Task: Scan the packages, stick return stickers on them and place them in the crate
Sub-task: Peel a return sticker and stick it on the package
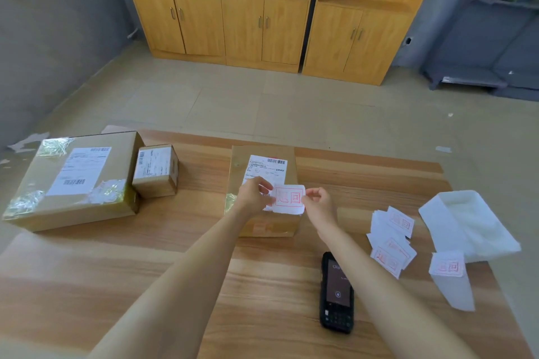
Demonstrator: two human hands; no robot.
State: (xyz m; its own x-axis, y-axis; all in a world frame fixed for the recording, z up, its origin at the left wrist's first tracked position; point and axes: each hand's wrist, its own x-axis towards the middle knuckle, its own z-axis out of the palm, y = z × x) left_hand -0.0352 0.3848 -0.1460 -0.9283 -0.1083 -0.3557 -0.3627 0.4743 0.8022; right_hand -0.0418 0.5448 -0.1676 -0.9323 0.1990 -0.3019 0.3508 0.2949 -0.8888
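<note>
A cardboard package [259,160] with a white shipping label stands in the middle of the wooden table [116,271]. Over its near edge I hold a white return sticker [289,199] printed in red. My left hand [253,195] pinches the sticker's left edge and my right hand [319,202] pinches its right edge. A black handheld scanner [337,293] lies on the table near my right forearm. More return stickers [392,239] lie scattered to the right. No crate is in view.
A large taped box [78,181] and a small box [156,170] sit at the table's left. White backing sheets [466,224] and another sticker [447,267] lie at the right edge. Wooden cabinets [262,23] stand across the tiled floor.
</note>
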